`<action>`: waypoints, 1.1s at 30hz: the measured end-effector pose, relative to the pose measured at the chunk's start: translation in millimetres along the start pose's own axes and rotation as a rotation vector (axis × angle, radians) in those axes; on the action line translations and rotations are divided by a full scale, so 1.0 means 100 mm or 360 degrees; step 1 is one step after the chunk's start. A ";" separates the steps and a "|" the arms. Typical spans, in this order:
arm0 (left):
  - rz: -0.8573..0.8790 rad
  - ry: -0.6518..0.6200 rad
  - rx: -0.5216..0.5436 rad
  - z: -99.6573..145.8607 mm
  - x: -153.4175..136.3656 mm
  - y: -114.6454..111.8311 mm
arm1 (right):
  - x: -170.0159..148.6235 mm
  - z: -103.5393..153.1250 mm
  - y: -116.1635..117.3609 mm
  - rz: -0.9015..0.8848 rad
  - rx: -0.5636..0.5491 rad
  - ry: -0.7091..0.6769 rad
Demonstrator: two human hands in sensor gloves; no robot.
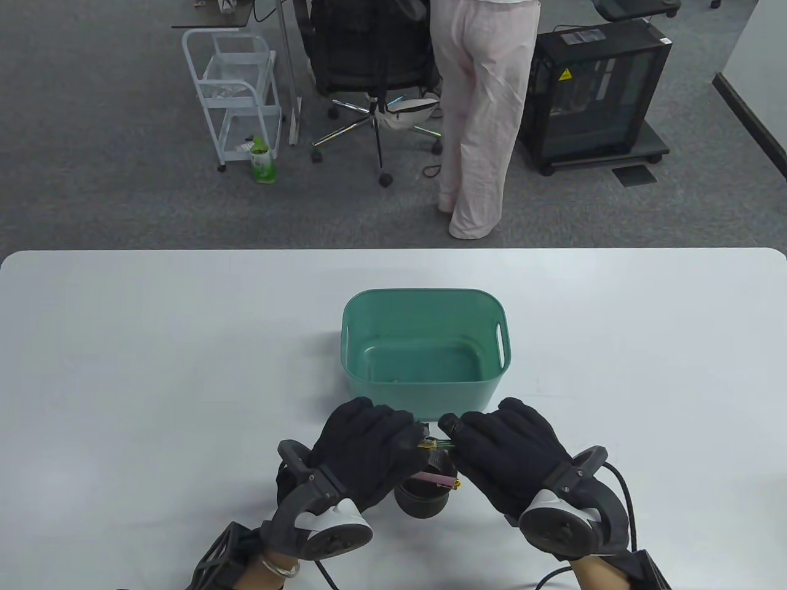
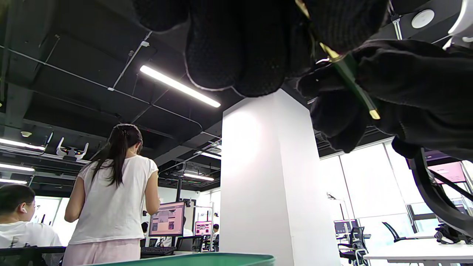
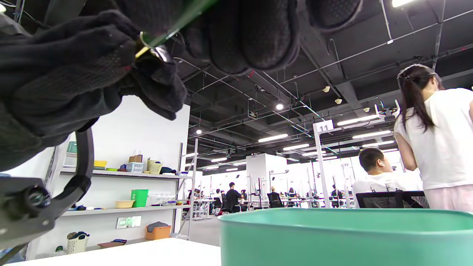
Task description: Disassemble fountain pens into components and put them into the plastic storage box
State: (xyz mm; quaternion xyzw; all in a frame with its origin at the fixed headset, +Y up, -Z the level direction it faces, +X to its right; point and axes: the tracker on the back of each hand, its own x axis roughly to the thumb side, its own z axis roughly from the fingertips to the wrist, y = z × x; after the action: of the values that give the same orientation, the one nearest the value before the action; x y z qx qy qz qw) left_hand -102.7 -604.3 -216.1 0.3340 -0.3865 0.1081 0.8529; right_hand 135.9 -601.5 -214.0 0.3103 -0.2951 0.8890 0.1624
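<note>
I hold a slim green fountain pen (image 1: 438,444) with gold trim between both gloved hands, just in front of the smooth teal plastic storage box (image 1: 424,387) on the white desk (image 1: 154,369). My left hand (image 1: 363,452) and right hand (image 1: 513,452) each pinch one end. A round black holder (image 1: 424,495) sits below with a pink pen (image 1: 438,480). Twisting too hard could fling small parts off the desk, I judge.

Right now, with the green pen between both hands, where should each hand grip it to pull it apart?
Grip the green pen at opposite ends: left hand from the left, right hand from the right. It lies roughly level between them, its middle exposed, so a straight outward pull or twist likely suits.
</note>
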 end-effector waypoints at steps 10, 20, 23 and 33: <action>0.0094 -0.0038 -0.0004 0.01 -0.02 0.00 | 0.03 0.01 0.02 -0.0052 -0.0023 -0.0034; 0.0212 -0.0057 -0.0052 0.01 -0.05 -0.01 | 0.06 0.02 0.04 -0.0029 -0.0096 -0.0079; 0.0285 -0.0050 -0.0070 0.01 -0.07 -0.01 | 0.08 0.03 0.04 -0.0031 -0.0121 -0.0089; 0.0478 -0.0020 -0.0094 0.00 -0.13 -0.05 | 0.13 0.04 0.07 0.0035 -0.0174 -0.0125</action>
State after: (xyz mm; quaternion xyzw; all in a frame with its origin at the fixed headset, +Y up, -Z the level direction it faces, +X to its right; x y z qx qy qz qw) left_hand -109.3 -606.9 -227.8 0.2479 -0.4405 0.2210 0.8341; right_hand 124.6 -607.7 -205.7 0.3322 -0.3528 0.8604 0.1576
